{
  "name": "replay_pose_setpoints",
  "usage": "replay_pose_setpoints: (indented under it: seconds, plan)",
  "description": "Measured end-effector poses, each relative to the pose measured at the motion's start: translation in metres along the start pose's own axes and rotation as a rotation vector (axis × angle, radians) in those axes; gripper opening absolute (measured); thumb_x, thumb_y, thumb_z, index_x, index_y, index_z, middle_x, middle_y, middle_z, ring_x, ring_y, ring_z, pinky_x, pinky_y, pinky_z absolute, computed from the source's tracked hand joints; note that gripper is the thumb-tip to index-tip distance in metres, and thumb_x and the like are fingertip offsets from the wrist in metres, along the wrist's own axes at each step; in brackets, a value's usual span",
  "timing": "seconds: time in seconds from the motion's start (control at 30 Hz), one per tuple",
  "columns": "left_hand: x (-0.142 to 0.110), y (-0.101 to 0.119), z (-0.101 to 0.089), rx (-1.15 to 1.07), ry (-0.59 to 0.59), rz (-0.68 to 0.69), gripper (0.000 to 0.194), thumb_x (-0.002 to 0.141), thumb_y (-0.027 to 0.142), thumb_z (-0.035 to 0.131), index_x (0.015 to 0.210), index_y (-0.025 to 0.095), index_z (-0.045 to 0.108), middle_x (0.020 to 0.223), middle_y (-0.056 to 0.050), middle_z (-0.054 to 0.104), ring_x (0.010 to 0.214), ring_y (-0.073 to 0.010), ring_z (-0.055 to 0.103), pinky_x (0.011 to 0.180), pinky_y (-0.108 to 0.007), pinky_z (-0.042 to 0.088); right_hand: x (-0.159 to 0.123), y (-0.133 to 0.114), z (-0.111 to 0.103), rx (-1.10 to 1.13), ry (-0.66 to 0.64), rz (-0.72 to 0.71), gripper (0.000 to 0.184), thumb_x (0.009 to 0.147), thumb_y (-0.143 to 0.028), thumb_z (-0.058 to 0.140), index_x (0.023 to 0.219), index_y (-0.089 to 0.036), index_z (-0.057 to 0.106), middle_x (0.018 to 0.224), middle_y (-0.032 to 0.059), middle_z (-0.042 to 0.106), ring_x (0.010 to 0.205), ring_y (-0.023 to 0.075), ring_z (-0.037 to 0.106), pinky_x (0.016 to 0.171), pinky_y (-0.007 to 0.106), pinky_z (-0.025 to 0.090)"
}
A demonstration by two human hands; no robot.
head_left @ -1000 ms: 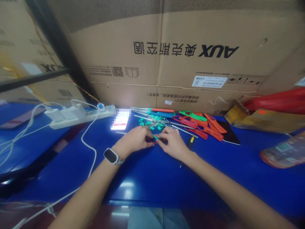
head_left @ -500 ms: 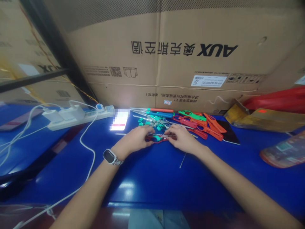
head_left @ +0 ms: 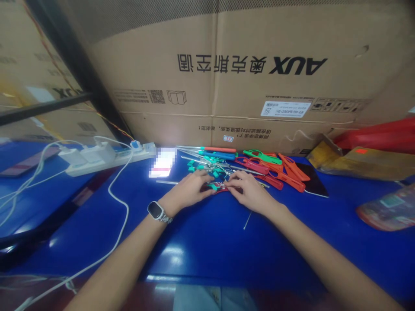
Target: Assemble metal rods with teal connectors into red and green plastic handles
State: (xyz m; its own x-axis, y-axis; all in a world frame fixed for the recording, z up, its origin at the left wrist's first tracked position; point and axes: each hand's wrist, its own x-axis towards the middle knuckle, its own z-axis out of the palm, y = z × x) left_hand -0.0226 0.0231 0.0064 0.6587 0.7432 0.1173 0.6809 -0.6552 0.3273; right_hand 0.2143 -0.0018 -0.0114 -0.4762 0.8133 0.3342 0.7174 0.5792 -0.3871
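Two hands in head view, over blue table (head_left: 207,250). Left hand (head_left: 194,188): thumb and fingers pinching green part (head_left: 213,187), which sits between hands. Right hand (head_left: 248,191): fingers bent beside it, grip unclear. Beyond: red and orange handles (head_left: 295,170).

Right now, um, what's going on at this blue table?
A person has both hands at a red casing, left hand at one end, right hand at the other. A green part shows between them; how firmly either grips is unclear. A heap of green bits lies just beyond, more casings to the right, and a lit phone to the left.
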Motion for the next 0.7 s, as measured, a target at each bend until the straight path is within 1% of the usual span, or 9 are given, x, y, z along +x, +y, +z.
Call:
replay_pose_setpoints:
  seconds: [0.07, 0.17, 0.27, 0.33, 0.4, 0.47, 0.53, 0.63, 0.7]
  plan:
    - [0.001, -0.002, 0.001, -0.014, -0.011, -0.006, 0.036, 0.095, 0.04, 0.057, 0.121, 0.019, 0.065, 0.112, -0.011, 0.062, 0.106, -0.0281, 0.06, 0.091, -0.041, 0.048, -0.001, -0.002, 0.0, 0.003, 0.011, 0.016, 0.018, 0.094, -0.024, 0.057, 0.102, -0.023, 0.073, 0.105, 0.0075, 0.065, 0.096, 0.022, 0.059, 0.085, 0.04, 0.045]
    - [0.002, -0.006, 0.003, -0.078, 0.004, -0.011, 0.03, 0.092, 0.041, 0.061, 0.113, 0.02, 0.069, 0.105, -0.008, 0.061, 0.097, -0.0247, 0.061, 0.088, -0.038, 0.049, 0.0, -0.004, 0.001, 0.029, 0.032, 0.041, 0.016, 0.092, -0.025, 0.058, 0.101, -0.022, 0.071, 0.103, 0.0066, 0.067, 0.096, 0.0221, 0.06, 0.085, 0.039, 0.044]
    - [0.002, -0.008, 0.005, -0.132, 0.035, -0.006, 0.026, 0.091, 0.039, 0.064, 0.11, 0.022, 0.07, 0.104, -0.007, 0.06, 0.093, -0.0222, 0.062, 0.087, -0.036, 0.049, 0.005, -0.007, 0.002, 0.032, 0.072, 0.052, 0.017, 0.092, -0.024, 0.059, 0.105, -0.022, 0.068, 0.106, 0.0068, 0.067, 0.103, 0.0236, 0.06, 0.09, 0.041, 0.042]
    - [0.002, -0.008, 0.007, -0.15, 0.044, 0.002, 0.024, 0.091, 0.036, 0.064, 0.109, 0.022, 0.07, 0.104, -0.006, 0.06, 0.092, -0.0216, 0.062, 0.085, -0.035, 0.05, 0.011, -0.009, 0.003, 0.027, 0.076, 0.037, 0.017, 0.092, -0.025, 0.06, 0.106, -0.022, 0.067, 0.106, 0.0071, 0.066, 0.104, 0.0239, 0.059, 0.09, 0.041, 0.041]
    - [0.003, -0.008, 0.008, -0.173, 0.058, 0.01, 0.024, 0.09, 0.033, 0.064, 0.112, 0.022, 0.067, 0.104, -0.006, 0.06, 0.092, -0.0217, 0.062, 0.084, -0.035, 0.05, 0.018, -0.012, 0.004, 0.013, 0.037, 0.011, 0.012, 0.092, -0.027, 0.061, 0.1, -0.022, 0.068, 0.1, 0.0061, 0.066, 0.1, 0.0233, 0.058, 0.088, 0.04, 0.041]
    - [0.003, -0.007, 0.009, -0.206, 0.086, 0.018, 0.031, 0.088, 0.03, 0.068, 0.117, 0.02, 0.063, 0.104, -0.006, 0.062, 0.095, -0.0224, 0.062, 0.085, -0.035, 0.05, 0.026, -0.014, 0.004, -0.008, -0.02, -0.011, 0.007, 0.09, -0.027, 0.064, 0.091, -0.022, 0.068, 0.092, 0.0045, 0.065, 0.097, 0.0226, 0.058, 0.087, 0.039, 0.039]
    - [0.004, -0.008, 0.009, -0.242, 0.112, 0.026, 0.036, 0.086, 0.026, 0.071, 0.119, 0.018, 0.06, 0.105, -0.006, 0.064, 0.097, -0.0225, 0.061, 0.087, -0.035, 0.049, 0.034, -0.015, 0.003, -0.014, -0.08, -0.016, 0.005, 0.088, -0.024, 0.066, 0.085, -0.021, 0.068, 0.089, 0.0035, 0.065, 0.096, 0.0218, 0.057, 0.085, 0.037, 0.038]
    - [0.004, -0.009, 0.01, -0.282, 0.112, 0.031, 0.03, 0.084, 0.021, 0.072, 0.111, 0.017, 0.06, 0.101, -0.005, 0.065, 0.093, -0.021, 0.062, 0.083, -0.033, 0.049, 0.044, -0.016, 0.0, 0.044, -0.151, 0.026, 0.002, 0.087, -0.019, 0.065, 0.087, -0.019, 0.067, 0.085, 0.0024, 0.066, 0.085, 0.0179, 0.058, 0.075, 0.03, 0.037]
    - [0.005, -0.009, 0.01, -0.298, 0.102, 0.028, 0.026, 0.083, 0.02, 0.072, 0.107, 0.017, 0.061, 0.099, -0.005, 0.066, 0.09, -0.0204, 0.062, 0.08, -0.032, 0.049, 0.05, -0.016, -0.003, 0.076, -0.189, 0.048, 0.006, 0.084, -0.016, 0.066, 0.089, -0.018, 0.067, 0.081, 0.0013, 0.067, 0.074, 0.0149, 0.057, 0.067, 0.027, 0.035]
